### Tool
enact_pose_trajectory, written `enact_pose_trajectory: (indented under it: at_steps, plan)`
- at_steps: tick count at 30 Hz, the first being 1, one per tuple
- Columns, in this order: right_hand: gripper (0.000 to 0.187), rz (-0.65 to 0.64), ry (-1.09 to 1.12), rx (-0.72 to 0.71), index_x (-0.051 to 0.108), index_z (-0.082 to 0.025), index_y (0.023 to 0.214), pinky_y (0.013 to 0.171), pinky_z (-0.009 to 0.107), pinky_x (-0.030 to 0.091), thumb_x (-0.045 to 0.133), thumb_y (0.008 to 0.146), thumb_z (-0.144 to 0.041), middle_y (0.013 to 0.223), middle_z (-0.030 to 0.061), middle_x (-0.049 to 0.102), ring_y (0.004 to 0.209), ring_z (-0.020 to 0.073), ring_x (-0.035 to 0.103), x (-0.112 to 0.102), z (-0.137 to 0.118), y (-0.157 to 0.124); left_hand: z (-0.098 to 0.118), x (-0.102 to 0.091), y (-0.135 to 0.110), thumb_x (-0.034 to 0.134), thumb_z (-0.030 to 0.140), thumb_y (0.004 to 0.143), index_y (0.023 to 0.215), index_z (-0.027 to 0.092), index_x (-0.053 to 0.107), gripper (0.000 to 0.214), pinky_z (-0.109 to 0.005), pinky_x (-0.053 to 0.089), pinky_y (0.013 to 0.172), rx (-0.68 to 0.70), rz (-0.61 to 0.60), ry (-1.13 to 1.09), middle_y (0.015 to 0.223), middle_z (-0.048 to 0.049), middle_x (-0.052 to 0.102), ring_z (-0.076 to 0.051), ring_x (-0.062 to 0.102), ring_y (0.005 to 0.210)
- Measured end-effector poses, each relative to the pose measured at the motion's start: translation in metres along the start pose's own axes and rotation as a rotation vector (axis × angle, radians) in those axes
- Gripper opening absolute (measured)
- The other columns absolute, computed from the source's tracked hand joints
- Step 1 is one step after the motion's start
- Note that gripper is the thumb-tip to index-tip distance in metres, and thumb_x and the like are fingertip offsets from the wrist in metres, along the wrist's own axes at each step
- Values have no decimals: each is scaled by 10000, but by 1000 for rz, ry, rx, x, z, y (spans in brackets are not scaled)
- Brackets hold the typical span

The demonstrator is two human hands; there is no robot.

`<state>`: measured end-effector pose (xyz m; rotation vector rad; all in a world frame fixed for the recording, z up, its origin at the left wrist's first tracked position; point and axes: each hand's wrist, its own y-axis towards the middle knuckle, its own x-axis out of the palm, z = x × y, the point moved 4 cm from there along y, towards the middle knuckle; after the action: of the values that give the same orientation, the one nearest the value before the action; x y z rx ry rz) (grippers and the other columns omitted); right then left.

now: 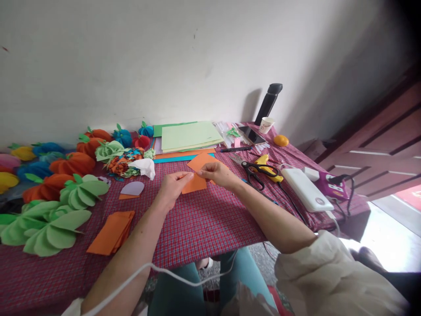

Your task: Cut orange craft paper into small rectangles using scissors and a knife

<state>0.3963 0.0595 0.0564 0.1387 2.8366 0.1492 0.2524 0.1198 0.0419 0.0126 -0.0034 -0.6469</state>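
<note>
My left hand and my right hand meet over the middle of the table, both pinching one small orange paper piece. Another orange sheet lies just behind it. A stack of folded orange papers rests at the near left. A lilac half-round template lies left of my left hand.
Paper pumpkins and green leaf fans crowd the left side of the red checked tablecloth. Coloured sheets are stacked at the back. Black scissors, a yellow glue gun, a white power bank, an orange fruit and a cup lie to the right.
</note>
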Motion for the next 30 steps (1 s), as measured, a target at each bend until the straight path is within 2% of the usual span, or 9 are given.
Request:
enact_pose_trajectory:
  at_steps: [4, 11, 15, 19, 22, 24, 28, 30]
  plan:
    - [317, -2, -75, -15, 529, -150, 616, 470, 198, 280, 532, 734, -444, 549, -38, 441, 497, 63, 361, 0, 0, -1, 0, 0, 1, 608, 440, 675, 890, 159, 673, 360, -300, 428, 738, 31, 0, 69, 821, -54, 668, -182, 585, 782]
    - [275, -19, -135, -4, 557, -140, 646, 490, 201, 315, 537, 727, -403, 573, -24, 488, 519, 69, 398, 6, -2, -2, -3, 2, 0, 606, 423, 668, 824, 170, 686, 308, -246, 406, 653, 59, 41, 186, 724, -23, 649, -151, 557, 711]
    - [232, -13, -114, 20, 576, -143, 662, 500, 203, 333, 550, 718, -367, 579, -19, 512, 526, 73, 424, 6, -2, -3, -3, 3, -1, 620, 395, 662, 776, 158, 679, 269, -235, 399, 636, 47, 37, 164, 737, -27, 652, -144, 558, 698]
    - [242, 97, 33, 66, 557, -144, 627, 493, 206, 349, 576, 693, -376, 552, -25, 500, 501, 72, 437, -6, 0, 1, 1, 2, -1, 620, 408, 661, 816, 150, 667, 305, -224, 392, 588, 4, 41, 63, 741, -38, 664, -135, 572, 651]
    - [261, 227, 185, 91, 546, -141, 617, 502, 205, 370, 622, 645, -389, 545, -31, 491, 495, 68, 451, -19, 2, 3, 5, -3, -1, 625, 416, 652, 752, 131, 659, 304, -203, 355, 525, -16, 87, 69, 683, -48, 657, -117, 569, 587]
    - [269, 261, 264, 104, 541, -140, 610, 507, 203, 379, 645, 618, -388, 551, -30, 495, 496, 65, 455, -23, 2, 4, 8, -6, -1, 634, 410, 642, 722, 130, 649, 292, -196, 349, 520, -19, 126, 72, 690, -53, 655, -114, 575, 596]
    - [255, 147, 233, 167, 561, -139, 626, 521, 207, 384, 639, 629, -382, 569, -13, 531, 523, 75, 472, -19, -2, 2, 11, -12, -1, 629, 392, 644, 722, 148, 629, 256, -189, 348, 516, 28, 202, 105, 660, -15, 630, -105, 550, 587]
    - [241, 92, 128, 149, 601, -142, 688, 530, 202, 372, 635, 638, -375, 624, -7, 560, 562, 80, 481, -17, -6, 0, 13, -12, 0, 619, 377, 653, 695, 155, 619, 226, -188, 347, 523, 79, 178, 173, 615, 15, 598, -95, 521, 566]
